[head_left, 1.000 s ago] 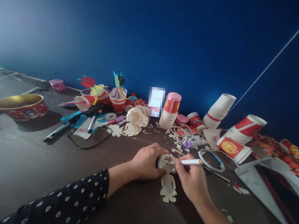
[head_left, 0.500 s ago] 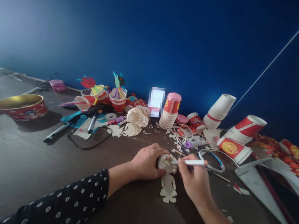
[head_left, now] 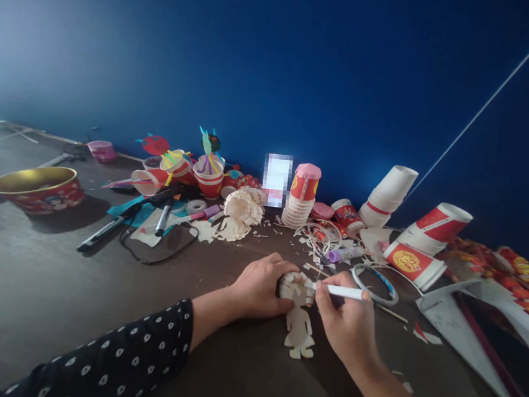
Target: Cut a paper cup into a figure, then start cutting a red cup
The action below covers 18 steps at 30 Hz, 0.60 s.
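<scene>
My left hand (head_left: 258, 286) presses down on the fringed round head of a cream paper doll cutout (head_left: 298, 331), whose body lies flat on the dark table (head_left: 95, 307). My right hand (head_left: 345, 322) grips a white marker (head_left: 340, 291) crosswise, and its tip touches the paper head beside my left fingers. Part of the head is hidden by my fingers. A black dotted sleeve (head_left: 104, 351) covers my left forearm.
Paper scraps, a wire-like hoop (head_left: 374, 283), a glue stick (head_left: 344, 255) and stacked red-and-white paper cups (head_left: 303, 193) lie ahead. Black markers (head_left: 106, 234) and a gold-lined red bowl (head_left: 36, 189) stand left. A white folder (head_left: 461, 336) lies right, before a blue wall (head_left: 277, 62).
My right hand and the marker have shifted slightly right, with the marker tip moving across the paper head. The doll's body has turned a little. My left hand stays in place.
</scene>
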Available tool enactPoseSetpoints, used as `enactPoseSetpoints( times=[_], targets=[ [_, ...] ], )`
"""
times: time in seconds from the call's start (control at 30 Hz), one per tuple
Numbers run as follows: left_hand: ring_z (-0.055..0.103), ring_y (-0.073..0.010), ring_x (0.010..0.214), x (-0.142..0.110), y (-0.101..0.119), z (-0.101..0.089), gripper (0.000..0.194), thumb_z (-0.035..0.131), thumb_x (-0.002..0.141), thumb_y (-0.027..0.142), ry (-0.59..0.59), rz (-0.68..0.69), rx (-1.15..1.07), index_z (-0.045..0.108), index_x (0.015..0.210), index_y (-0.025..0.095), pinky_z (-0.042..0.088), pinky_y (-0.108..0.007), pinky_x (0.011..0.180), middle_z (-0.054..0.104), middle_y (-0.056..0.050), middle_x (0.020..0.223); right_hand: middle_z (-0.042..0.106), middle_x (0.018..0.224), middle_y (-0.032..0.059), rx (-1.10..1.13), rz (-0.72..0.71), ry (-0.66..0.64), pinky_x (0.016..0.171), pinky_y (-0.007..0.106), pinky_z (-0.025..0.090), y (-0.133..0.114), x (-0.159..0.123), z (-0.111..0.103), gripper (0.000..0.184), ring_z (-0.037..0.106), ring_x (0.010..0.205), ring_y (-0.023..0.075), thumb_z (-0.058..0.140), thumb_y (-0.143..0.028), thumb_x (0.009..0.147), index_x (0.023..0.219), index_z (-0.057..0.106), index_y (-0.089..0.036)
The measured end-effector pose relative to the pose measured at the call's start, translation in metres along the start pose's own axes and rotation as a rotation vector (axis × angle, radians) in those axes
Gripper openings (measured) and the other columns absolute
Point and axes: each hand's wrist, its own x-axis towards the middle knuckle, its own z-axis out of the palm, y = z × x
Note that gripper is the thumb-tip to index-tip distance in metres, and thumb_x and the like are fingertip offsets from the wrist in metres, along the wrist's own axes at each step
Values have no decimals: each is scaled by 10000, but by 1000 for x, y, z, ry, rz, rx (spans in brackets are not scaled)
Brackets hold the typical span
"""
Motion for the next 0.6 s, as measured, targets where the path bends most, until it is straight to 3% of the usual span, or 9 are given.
enactPoseSetpoints(
  times=[0.6],
  targets=[
    [559, -204, 864, 1, -1, -1, 515, 631, 581, 316, -5, -14, -5, 541, 1084, 248, 442, -322, 786, 541, -34, 952, 572, 511, -4, -35, -26, -74, 468, 253, 386, 3, 3, 5, 175, 551, 453, 170, 480, -313, 802, 660, 476, -211]
  ],
)
